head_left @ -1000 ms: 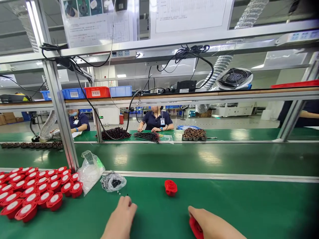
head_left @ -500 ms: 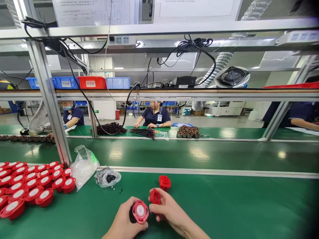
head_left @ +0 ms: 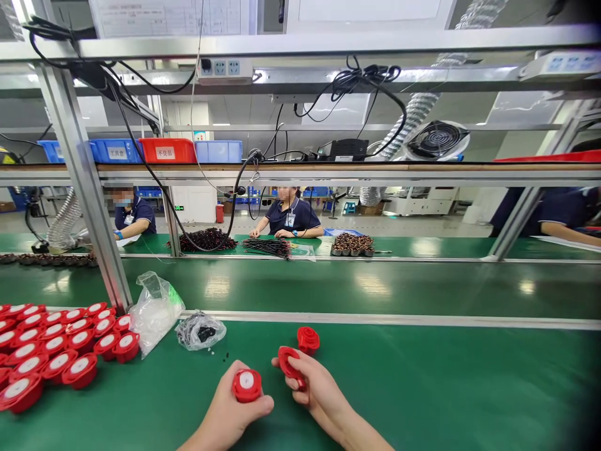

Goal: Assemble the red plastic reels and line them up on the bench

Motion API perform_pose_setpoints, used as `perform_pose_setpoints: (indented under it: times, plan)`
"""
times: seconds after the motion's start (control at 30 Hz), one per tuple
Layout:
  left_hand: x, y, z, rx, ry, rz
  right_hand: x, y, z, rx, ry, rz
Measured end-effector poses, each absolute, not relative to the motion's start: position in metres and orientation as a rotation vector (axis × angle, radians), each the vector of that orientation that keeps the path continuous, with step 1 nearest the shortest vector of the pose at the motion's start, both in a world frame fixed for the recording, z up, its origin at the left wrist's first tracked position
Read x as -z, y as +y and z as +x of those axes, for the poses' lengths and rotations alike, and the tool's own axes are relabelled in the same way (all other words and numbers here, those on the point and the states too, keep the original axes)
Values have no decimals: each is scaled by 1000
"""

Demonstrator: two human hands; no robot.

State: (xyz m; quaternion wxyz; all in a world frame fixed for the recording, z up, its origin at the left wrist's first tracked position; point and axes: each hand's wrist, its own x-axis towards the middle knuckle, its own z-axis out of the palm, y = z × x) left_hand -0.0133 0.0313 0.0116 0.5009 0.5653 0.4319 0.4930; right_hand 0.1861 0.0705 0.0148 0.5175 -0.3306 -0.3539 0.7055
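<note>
My left hand is closed around a round red plastic housing with a white disc on its upper face. Its fingers wrap the far side and the thumb lies along the near side. Just to the right, my right hand pinches a flat red ring-shaped plastic part, held tilted and apart from the housing. Beyond that hand, a single red plastic piece with a spiral-looking top rests on the green bench.
At the left stand rows of red housings with white discs. Beside them lie a clear bag of white parts and a small bag of black parts. A metal post rises there. Co-workers sit across the green belt.
My left hand has turned the housing and moved slightly left, away from the right hand. The red part in my right hand has tilted and now shows more of its ring face.
</note>
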Motion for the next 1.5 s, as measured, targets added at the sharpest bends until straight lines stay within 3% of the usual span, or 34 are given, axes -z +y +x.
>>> perform_pose_setpoints:
  times: [0.17, 0.53, 0.8, 0.97, 1.5]
  plan:
    - [-17, 31, -16, -1126, 1161, 1539, -16, 68, 186, -1639, -967, -789]
    - [-22, 32, -19, -984, 1057, 1300, -17, 51, 186, -1668, -1206, -566]
    - [-23, 30, -22, -940, 1041, 1548, -23, 29, 195, -774, -2097, -650]
    - [-39, 24, -17, -891, 815, 1629, -29, 21, 196, -522, -2249, -580]
    - [-25, 28, -20, -858, 911, 1723, -24, 22, 191, -515, -2297, -575]
